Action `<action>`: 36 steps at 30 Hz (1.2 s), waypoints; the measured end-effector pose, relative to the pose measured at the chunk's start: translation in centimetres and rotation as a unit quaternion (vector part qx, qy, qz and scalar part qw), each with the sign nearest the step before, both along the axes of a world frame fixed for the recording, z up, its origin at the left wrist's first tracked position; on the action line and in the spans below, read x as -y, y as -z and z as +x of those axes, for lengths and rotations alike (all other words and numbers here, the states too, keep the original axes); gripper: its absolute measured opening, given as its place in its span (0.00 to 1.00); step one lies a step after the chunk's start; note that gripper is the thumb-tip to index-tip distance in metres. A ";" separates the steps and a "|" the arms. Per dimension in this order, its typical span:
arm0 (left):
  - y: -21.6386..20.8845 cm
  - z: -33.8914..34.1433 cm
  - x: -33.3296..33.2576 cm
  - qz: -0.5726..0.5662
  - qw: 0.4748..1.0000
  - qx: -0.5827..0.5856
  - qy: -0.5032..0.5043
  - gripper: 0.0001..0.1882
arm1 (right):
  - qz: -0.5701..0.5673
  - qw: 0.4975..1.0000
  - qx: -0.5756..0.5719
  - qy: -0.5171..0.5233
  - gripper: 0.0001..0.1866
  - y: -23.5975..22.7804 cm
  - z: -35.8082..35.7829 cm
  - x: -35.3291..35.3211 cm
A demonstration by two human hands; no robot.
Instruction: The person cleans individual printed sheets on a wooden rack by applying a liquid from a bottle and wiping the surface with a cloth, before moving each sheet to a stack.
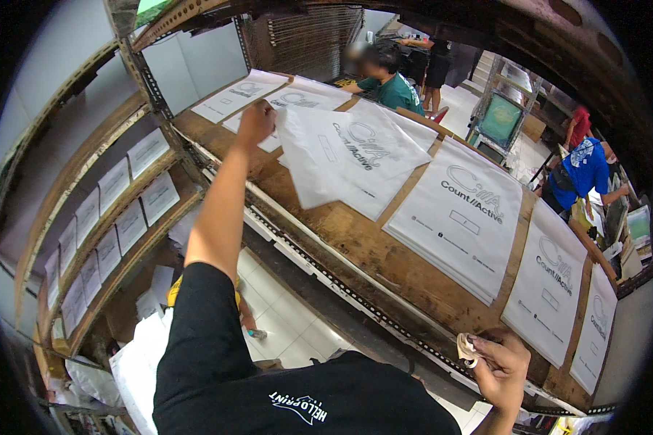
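Note:
My left hand (257, 125) reaches far across the long wooden table (297, 228), its fingers closed at the corner of a thin white printed bag (345, 148). That sheet-like bag is lifted and tilted, with its lower corner hanging over bare wood. It partly covers other white printed bags behind it. Near the table's front edge, my right hand (502, 366) pinches a small whitish, ring-like piece (467, 351) between thumb and fingers; its exact kind is unclear. Right of the raised bag lies a flat stack of printed bags (461, 217).
More printed bags (548, 279) lie in a row toward the right end. Curved-looking shelves (94, 188) at left hold white printed sheets. A metal frame edge (326, 283) runs along the table front. Beyond it, a person in green (395, 90) and a person in blue (584, 170) work.

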State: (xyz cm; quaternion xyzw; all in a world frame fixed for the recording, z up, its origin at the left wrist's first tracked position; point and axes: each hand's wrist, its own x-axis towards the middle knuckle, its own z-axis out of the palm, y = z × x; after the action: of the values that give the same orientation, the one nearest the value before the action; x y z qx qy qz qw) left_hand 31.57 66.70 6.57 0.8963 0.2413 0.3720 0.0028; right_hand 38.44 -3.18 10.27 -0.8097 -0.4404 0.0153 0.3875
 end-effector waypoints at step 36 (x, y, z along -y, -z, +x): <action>0.6 1.0 33.3 -0.019 0.925 -0.124 0.358 0.15 | 0.056 0.975 -0.151 -0.153 0.18 1.5 1.5 -1.0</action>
State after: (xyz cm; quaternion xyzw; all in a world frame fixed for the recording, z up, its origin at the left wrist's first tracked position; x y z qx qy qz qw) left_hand 32.54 33.40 5.97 0.9618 -0.0900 0.2276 0.1224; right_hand 39.98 -2.20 8.73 -0.6980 -0.4953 0.1721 0.4877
